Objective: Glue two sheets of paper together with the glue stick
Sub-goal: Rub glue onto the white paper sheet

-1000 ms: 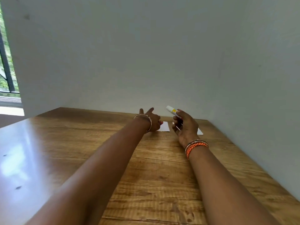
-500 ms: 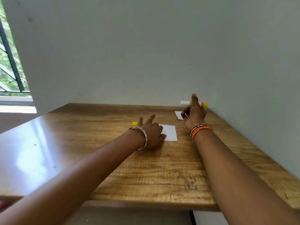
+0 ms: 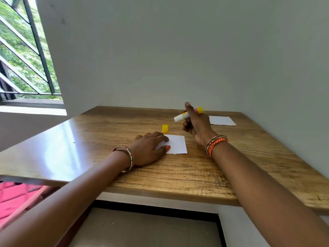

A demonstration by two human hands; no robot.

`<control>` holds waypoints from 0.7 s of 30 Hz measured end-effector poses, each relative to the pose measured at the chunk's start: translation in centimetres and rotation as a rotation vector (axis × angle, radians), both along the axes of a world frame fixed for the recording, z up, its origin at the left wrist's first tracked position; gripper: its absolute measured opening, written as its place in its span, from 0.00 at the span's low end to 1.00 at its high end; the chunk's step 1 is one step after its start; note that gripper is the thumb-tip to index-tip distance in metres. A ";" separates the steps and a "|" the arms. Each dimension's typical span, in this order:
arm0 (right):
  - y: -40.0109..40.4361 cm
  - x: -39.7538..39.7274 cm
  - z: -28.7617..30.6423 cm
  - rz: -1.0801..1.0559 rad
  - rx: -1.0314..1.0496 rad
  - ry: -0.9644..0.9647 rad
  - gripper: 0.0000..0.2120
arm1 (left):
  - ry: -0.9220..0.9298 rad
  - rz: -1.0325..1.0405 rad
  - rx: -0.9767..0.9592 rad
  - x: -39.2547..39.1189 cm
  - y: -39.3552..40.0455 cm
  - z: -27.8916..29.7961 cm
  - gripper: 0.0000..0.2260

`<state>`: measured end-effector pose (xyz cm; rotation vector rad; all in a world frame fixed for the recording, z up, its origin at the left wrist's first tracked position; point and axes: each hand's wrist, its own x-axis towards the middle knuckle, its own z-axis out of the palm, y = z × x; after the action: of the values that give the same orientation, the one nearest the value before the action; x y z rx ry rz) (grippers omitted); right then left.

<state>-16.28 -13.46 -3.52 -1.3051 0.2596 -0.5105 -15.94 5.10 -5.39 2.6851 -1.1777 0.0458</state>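
A small white sheet of paper (image 3: 177, 144) lies on the wooden table (image 3: 178, 172). My left hand (image 3: 148, 149) rests flat on its left edge, fingers spread. My right hand (image 3: 195, 124) hovers above the table behind the sheet, shut on an uncapped glue stick (image 3: 179, 117) held sideways, white tip to the left, yellow base to the right. The yellow cap (image 3: 165, 128) stands on the table behind my left hand. A second white sheet (image 3: 221, 120) lies at the far right, near the wall.
Walls (image 3: 178, 59) close the table at the back and right. A barred window (image 3: 25, 59) is at the left. Pink fabric (image 3: 16, 198) shows below the table's front left edge.
The view has dropped and pulled back. My right hand has moved left and back from the far sheet with the glue stick. My left hand stays on the near sheet; the cap is now fully visible.
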 end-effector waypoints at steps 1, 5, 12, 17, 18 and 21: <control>0.4 0.2 -0.2 0.005 -0.058 0.011 0.19 | 0.025 0.008 -0.041 0.5 0.0 -0.1 0.19; 0.8 0.6 -0.7 0.038 -0.160 -0.040 0.18 | 0.144 0.044 -0.375 1.6 0.3 -0.4 0.14; 0.7 1.1 -1.1 0.123 -0.243 -0.016 0.08 | 0.119 0.218 -0.351 2.1 2.3 0.2 0.14; 0.9 1.2 -1.1 0.100 -0.236 0.004 0.07 | 0.098 0.197 -0.129 1.8 1.6 -0.4 0.17; 0.9 1.2 -1.1 0.094 -0.249 0.011 0.07 | 0.089 0.202 -0.145 1.7 1.6 -0.4 0.16; 1.2 1.0 -1.2 0.119 -0.295 0.037 0.08 | 0.074 0.209 -0.154 1.7 1.6 -0.5 0.16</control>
<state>-15.24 -12.28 -4.68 -1.6075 0.1389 -0.4343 -14.24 6.73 -5.91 2.6374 -0.8332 0.0652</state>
